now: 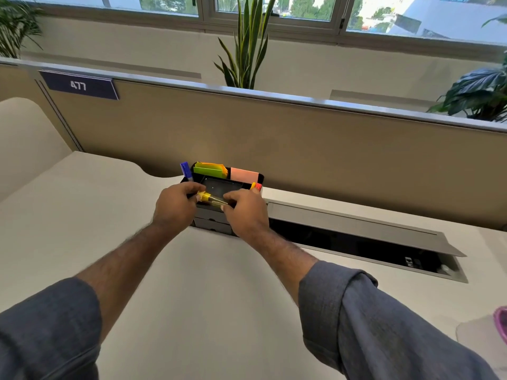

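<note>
The left hand (pixel 175 207) and right hand (pixel 247 212) each pinch one end of a yellow pen (pixel 210 198) above the black organizer (pixel 219 187) (inside: blue marker (pixel 186 171), green notes (pixel 208 170), pink notes (pixel 244 174)).

Left grip (pixel 175 205) and right grip (pixel 245 211) both pinch, knuckles up, close together.

Pink-rimmed object (pixel 501 322) cut off by the right edge, yellow-capped pen (pixel 210 199) ends hidden under fingers (pixel 233 195), blue marker (pixel 185 170) base behind left hand (pixel 175 208), organiser (pixel 219 185) front behind right hand (pixel 247 215).

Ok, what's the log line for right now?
left hand: grips yellow pen | right hand: pinches its other end | place: over black organizer
</note>
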Demonstrator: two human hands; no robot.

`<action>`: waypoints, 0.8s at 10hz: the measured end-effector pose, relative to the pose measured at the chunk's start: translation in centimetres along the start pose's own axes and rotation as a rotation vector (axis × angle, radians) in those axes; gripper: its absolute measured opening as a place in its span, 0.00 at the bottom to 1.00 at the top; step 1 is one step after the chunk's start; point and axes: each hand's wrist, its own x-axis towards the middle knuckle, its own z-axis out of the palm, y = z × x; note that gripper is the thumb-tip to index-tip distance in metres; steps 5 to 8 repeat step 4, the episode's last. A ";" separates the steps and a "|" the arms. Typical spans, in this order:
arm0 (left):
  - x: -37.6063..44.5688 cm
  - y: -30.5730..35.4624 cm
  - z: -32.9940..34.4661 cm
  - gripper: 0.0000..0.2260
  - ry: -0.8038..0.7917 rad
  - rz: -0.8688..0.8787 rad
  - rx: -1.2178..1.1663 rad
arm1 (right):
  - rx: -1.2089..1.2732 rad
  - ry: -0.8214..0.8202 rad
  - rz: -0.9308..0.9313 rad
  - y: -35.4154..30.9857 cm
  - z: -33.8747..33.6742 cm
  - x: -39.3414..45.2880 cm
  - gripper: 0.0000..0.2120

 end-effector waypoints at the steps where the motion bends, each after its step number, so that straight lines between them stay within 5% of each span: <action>1: -0.4 0.0 -0.4 0.13 -0.034 0.030 0.028 | -0.067 -0.014 -0.045 -0.2 -0.3 -0.4 0.11; 3: -1.6 1.7 -1.4 0.19 -0.076 0.126 0.105 | -0.132 -0.042 -0.104 -0.7 -2.2 -1.4 0.23; 8: -2.0 2.7 -1.8 0.20 -0.052 0.182 0.148 | -0.168 0.016 -0.153 -0.5 -3.4 -1.9 0.23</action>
